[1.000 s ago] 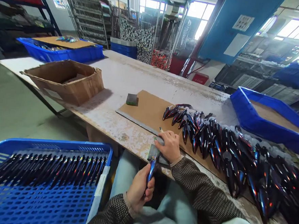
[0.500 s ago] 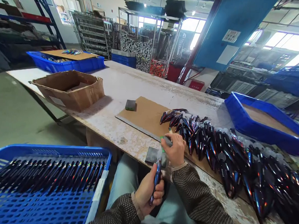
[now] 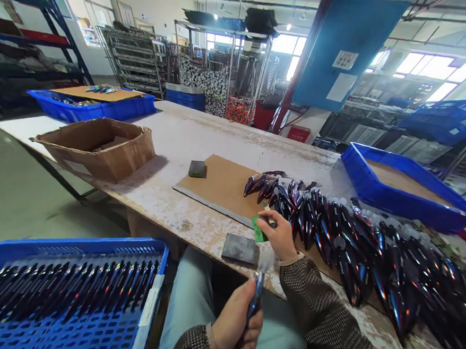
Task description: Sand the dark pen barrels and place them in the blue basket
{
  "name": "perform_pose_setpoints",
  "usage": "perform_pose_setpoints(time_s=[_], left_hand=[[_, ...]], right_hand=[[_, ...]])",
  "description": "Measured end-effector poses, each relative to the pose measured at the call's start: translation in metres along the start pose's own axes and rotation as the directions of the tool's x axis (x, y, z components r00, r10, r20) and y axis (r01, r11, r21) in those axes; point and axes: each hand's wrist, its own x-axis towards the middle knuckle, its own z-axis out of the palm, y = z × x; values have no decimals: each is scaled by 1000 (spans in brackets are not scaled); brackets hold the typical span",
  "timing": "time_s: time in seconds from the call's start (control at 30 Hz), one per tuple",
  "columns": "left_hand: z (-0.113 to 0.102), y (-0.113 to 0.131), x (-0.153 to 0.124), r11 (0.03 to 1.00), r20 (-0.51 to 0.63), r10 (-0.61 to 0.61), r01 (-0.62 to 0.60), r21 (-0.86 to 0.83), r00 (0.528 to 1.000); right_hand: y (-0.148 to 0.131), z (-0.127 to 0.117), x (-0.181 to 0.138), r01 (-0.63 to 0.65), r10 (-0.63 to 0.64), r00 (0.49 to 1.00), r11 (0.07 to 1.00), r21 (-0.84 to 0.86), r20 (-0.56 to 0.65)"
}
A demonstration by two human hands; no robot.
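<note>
Left hand (image 3: 236, 317) grips glossy piece (image 3: 257, 297), right hand (image 3: 279, 237) green-faced block (image 3: 258, 229), by bench's near edge (image 3: 197, 233); likely mid-sanding, next wanting steadiness

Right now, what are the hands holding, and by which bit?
The left hand holds a shiny dark piece around its body, cloudy end sticking out. The right hand grips a small block behind its green face.

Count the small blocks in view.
3: one block on the cardboard, one block at the table edge, one block in the right hand. Others may be hidden.
</note>
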Motion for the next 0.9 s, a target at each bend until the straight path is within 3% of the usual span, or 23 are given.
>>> perform_pose_setpoints(time_s=[0.1,0.2,0.27,0.33,0.43,0.5,0.57,0.67,0.73,0.8,0.83,0.9], left_hand=[[-6,9,-2,998,-44,38,-40,-50,998],[-10,18,-1,997,-60,60,-63,-40,996],[-8,18,-1,994,-55,112,-111,15,992],[-4,14,-2,978,-47,186,-180,108,982],[-4,8,-6,937,15,285,-282,208,958],[-9,9,-9,930,36,302,-303,208,952],[-16,12,-8,943,2,282,-277,185,960],[-21,18,-6,953,-56,260,-247,173,964],[-20,19,-6,940,-39,297,-285,189,954],[-15,15,-11,919,8,343,-337,202,939],[-13,12,-15,912,37,355,-355,205,934],[-9,6,-22,905,97,349,-362,224,932]], right_hand=[[-5,-18,-9,-68,66,998,993,100,25],[-28,-18,-42,157,-161,986,985,76,51],[-41,-11,-56,338,-336,935,941,1,108],[-42,-7,-54,398,-388,910,916,-48,148],[-24,-17,-29,172,-167,955,985,1,245],[-12,-30,-15,-26,19,945,1000,15,327],[-11,-41,-12,-81,69,947,996,27,314],[-34,-40,-27,126,-137,960,990,63,245],[-53,-33,-40,350,-339,894,937,18,292],[-64,-30,-48,495,-455,823,868,-38,339],[-63,-31,-49,516,-469,815,855,-58,339],[-50,-37,-46,422,-386,874,904,-66,295]])
